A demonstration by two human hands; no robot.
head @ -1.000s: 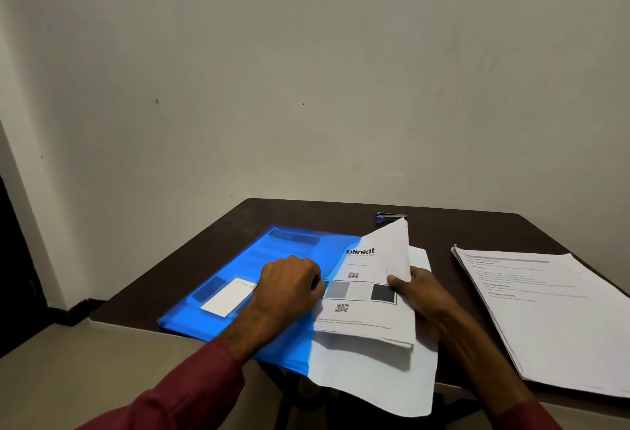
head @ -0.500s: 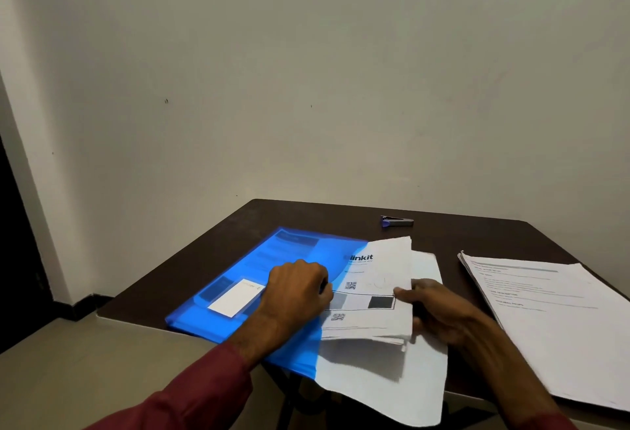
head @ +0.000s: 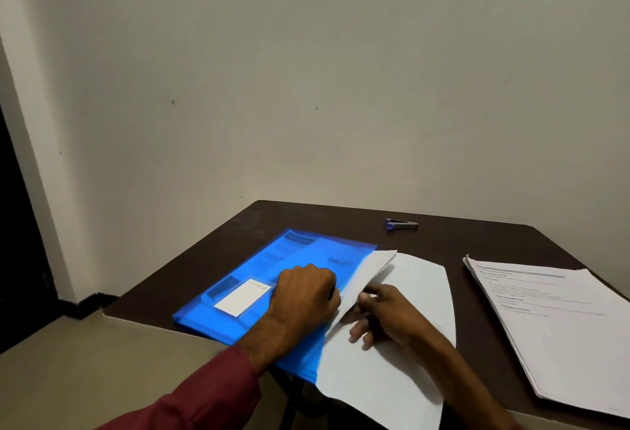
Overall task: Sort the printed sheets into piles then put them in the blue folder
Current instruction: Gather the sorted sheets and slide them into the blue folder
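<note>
**Item:** sheets point(head: 409, 361), part under the cover of the folder point(head: 272, 269), the rest overhanging the desk point(head: 443, 235) at its near edge.
**Risks:** top sheet's corner stands up betw. the hands and is likely to crease or snag on the cover if pushed. Overhang may sag & slide out. Folder may skid if the L grip slackens.
**L hand** point(head: 305, 296): knuckles up, fingers curled at cover edge, appears to grip it; tips hidden.
**R hand** point(head: 388, 317): palm down, fingers spread, pressing sheets, grasping nothing.
**Pile** point(head: 552, 320): at R, well apart.
</note>
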